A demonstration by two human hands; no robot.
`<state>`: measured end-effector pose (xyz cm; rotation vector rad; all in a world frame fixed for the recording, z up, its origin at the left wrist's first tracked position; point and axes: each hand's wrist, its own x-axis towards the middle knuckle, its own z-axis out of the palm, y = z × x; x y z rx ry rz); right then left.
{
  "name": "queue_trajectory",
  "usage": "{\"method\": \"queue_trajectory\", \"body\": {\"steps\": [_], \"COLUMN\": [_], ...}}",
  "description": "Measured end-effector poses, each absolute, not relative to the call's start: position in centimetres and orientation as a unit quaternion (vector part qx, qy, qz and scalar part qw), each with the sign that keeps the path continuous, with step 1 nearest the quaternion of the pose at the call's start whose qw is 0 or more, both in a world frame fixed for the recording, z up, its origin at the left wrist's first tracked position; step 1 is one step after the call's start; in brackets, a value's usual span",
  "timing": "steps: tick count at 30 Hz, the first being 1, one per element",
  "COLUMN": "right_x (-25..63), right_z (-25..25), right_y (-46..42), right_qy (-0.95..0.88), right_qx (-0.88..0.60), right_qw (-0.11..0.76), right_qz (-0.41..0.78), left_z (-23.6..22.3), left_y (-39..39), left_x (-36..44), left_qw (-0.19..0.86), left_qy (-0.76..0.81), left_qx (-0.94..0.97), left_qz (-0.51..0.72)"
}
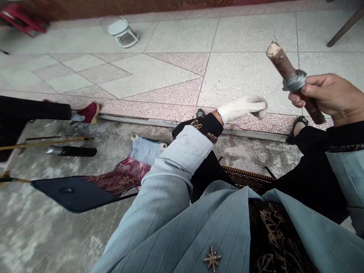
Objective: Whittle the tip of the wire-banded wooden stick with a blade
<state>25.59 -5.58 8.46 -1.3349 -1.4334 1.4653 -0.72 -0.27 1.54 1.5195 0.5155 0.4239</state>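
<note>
My right hand (332, 93), bare, is wrapped round a short wooden stick (281, 64) at the right. The stick is tilted, with its pale cut end up and to the left. Grey wire (295, 79) is wound in a thick band round its middle, beside my thumb and fingers. A thin loose strand sticks out to the left of the winding. My left hand (244, 107) wears a white knitted glove and is left of the stick, apart from it. Its fingers are pressed together in a pinch; whether they hold a strand cannot be made out.
Below my hands runs the raised edge (142, 120) of the tiled floor. A folding chair (76, 191) and a black cylinder (75, 151) are at the left, near another person's red shoe (90, 112). A white stool (122, 32) stands farther off. A woven seat (244, 177) shows beneath me.
</note>
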Motion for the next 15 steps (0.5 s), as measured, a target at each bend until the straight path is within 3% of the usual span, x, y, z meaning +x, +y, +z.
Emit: {"method": "queue_trajectory", "body": {"steps": [5, 8, 11, 15], "right_x": [25.1, 25.1, 25.0, 25.7], "right_z": [7.5, 7.4, 7.8, 7.1], "right_y": [-4.9, -4.3, -3.9, -3.0], "right_qy": [-0.504, -0.465, -0.470, -0.577], "right_qx": [-0.487, -0.534, -0.674, -0.778], "right_qw": [0.499, 0.537, 0.438, 0.144], "right_qz": [0.510, 0.459, 0.365, 0.204], "left_z": [0.9, 0.7, 0.7, 1.0], "left_y": [-0.3, -0.1, -0.3, -0.6], "left_x": [-0.4, -0.3, -0.4, -0.7], "left_qw": [0.671, 0.638, 0.608, 0.529], "left_qy": [0.251, 0.265, 0.238, 0.242], "left_qx": [0.665, 0.688, 0.738, 0.803], "left_qz": [0.212, 0.222, 0.167, 0.128]}}
